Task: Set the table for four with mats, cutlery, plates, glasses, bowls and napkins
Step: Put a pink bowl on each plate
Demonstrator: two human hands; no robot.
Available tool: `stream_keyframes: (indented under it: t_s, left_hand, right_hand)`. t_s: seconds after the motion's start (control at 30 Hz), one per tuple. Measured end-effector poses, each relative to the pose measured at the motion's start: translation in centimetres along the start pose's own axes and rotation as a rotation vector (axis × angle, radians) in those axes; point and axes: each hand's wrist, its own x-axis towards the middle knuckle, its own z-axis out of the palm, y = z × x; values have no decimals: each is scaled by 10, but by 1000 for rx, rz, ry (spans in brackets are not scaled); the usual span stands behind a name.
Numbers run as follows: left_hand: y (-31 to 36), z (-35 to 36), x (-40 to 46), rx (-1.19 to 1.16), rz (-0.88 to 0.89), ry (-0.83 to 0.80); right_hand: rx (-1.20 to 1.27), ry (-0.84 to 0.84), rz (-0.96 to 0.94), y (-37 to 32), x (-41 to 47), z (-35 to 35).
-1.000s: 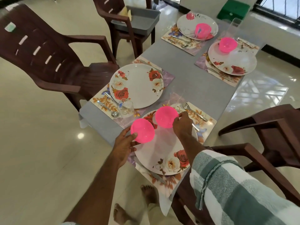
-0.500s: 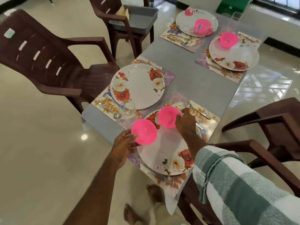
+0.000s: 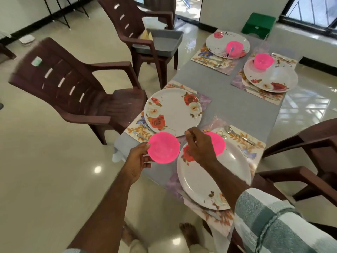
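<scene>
Over near table edge, my left hand (image 3: 135, 161) gripped round pink plastic bowl (image 3: 163, 148) by rim, held clear of near-right white floral plate (image 3: 215, 178). My right hand (image 3: 199, 147), fingers curled, hovered over second pink bowl (image 3: 217, 143) on that plate; grasp unclear. Near-left floral plate (image 3: 173, 112) just beyond.

The right hand (image 3: 199, 148) has let go of the pink bowl (image 3: 217, 145) on the near plate (image 3: 215, 176) and has moved to the left, so now it hovers over the left edge of this plate and covers part of the bowl. The left hand (image 3: 136, 161) has carried the second pink bowl (image 3: 163, 147) away from the near plate, toward the plate with roses (image 3: 173, 114). This bowl now hides the glass and the spoon beside that plate.
</scene>
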Motion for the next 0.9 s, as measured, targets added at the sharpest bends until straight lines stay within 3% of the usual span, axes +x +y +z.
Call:
stream_keyframes:
  t_s: [0.2,0.37,0.53,0.9]
  left_hand:
    - [53,-91,28,86,25,-64]
    - [88,-170,52,189,37,-137]
    - [115,-197,93,381,66,-258]
    - [180,-198,227,1132,342,-512]
  right_hand:
    - [-115,-14,-138,-76,26,83]
    - [-155,44,-40,-124,27,160]
    - [-178,131,252,-144,30,203]
    - [-25,643,756,-135,113,244]
